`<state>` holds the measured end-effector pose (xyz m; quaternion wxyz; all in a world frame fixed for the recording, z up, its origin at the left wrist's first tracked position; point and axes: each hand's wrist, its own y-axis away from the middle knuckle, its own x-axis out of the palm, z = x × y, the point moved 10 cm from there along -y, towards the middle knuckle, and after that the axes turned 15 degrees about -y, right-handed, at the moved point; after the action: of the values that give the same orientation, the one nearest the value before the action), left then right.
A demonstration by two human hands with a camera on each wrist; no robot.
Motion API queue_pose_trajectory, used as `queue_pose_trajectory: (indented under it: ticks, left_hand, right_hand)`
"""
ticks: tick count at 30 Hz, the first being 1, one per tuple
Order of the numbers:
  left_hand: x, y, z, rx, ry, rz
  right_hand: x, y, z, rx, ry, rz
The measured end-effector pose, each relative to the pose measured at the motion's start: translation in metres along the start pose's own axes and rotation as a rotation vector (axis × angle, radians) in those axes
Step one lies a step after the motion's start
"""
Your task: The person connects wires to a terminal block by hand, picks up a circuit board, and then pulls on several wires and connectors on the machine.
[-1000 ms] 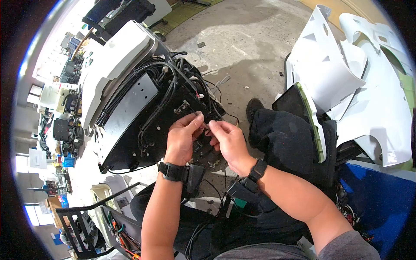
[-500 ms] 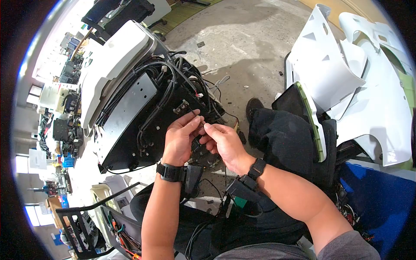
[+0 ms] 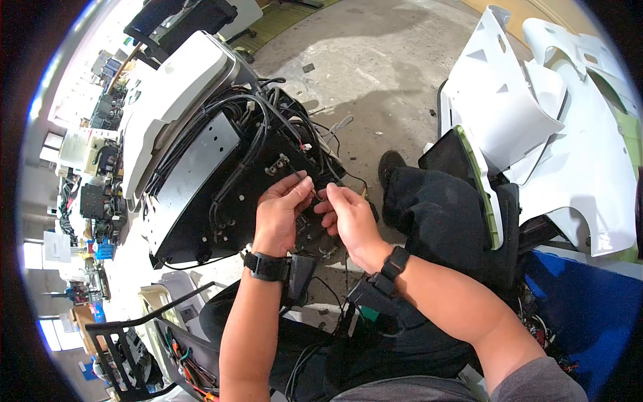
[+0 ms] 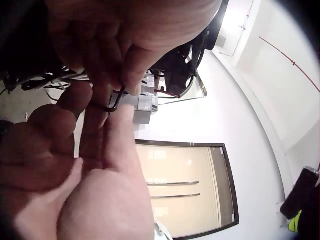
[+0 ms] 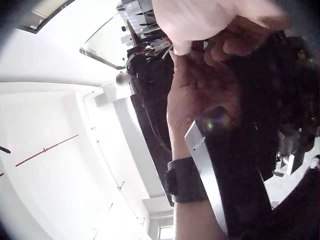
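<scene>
In the head view, my left hand [image 3: 276, 218] and right hand [image 3: 355, 224] meet in front of a black machine body [image 3: 201, 161]. Thumb and index finger of the left pinch a thin black wire [image 4: 118, 99], which shows as a dark bent length between the fingers in the left wrist view. The right hand's thumb and index finger pinch it a little way along, their tips close to the left's. Its other fingers are curled loosely below. A small metal bracket [image 3: 276, 165] on the machine is just beyond the left fingertips. Fingers hide most of the wire.
A bundle of black cables [image 3: 258, 127] runs along the machine beneath a white cover [image 3: 181, 77]. Large white shell panels [image 3: 502, 100] stand on the right beside a blue bin [image 3: 589, 295]. Hand tools [image 3: 181, 358] lie at lower left. My legs straddle the space below my hands.
My right fingertips first come in close to the left ones, then draw slightly right and up, widening the gap. The left hand barely moves. The view drifts slightly.
</scene>
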<state>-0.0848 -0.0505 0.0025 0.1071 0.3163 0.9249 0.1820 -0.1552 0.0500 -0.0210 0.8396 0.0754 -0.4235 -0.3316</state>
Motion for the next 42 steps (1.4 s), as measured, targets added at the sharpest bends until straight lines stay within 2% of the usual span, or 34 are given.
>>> queue_pose_trajectory:
  ticks: [2,4,6,10,14,21,25,31,34,38,40,42]
  left_hand:
    - [0.001,-0.001,-0.001,0.001,-0.016,0.035]
    - [0.001,0.0,-0.002,0.004,-0.017,0.038]
    - [0.0,0.0,-0.003,0.007,-0.018,0.039]
    - [0.003,0.001,-0.005,0.012,0.036,0.083]
    - [0.003,0.003,-0.007,0.015,0.047,0.09]
    - [0.005,0.002,-0.002,0.002,0.1,0.097]
    - [0.0,0.002,0.001,-0.016,0.003,0.029]
    - [-0.003,0.001,0.0,0.019,0.043,0.005]
    - [-0.001,0.0,0.0,0.016,0.034,0.021]
    - [-0.001,0.001,-0.001,0.006,0.028,0.014]
    - [-0.001,0.001,-0.001,0.012,0.023,0.018]
    - [-0.002,0.002,-0.002,0.017,0.017,0.021]
  right_hand:
    - [-0.01,0.0,-0.005,0.046,-0.082,-0.102]
    - [-0.011,0.001,-0.009,0.063,-0.083,-0.116]
    - [0.001,0.004,-0.023,0.196,-0.077,-0.008]
    - [0.014,0.007,-0.023,0.224,-0.116,0.092]
    - [0.016,0.005,-0.014,0.141,-0.06,0.129]
    - [0.012,0.004,-0.008,0.049,0.035,0.086]
    - [0.008,0.002,-0.008,0.004,0.093,0.083]
    - [0.005,0.007,-0.007,0.079,-0.133,-0.019]
    - [0.006,0.006,-0.01,0.09,-0.178,0.02]
    - [0.002,0.003,-0.013,0.088,-0.056,0.007]
    - [0.01,0.004,-0.015,0.078,0.036,0.094]
    - [0.012,0.004,-0.017,0.094,0.011,0.093]
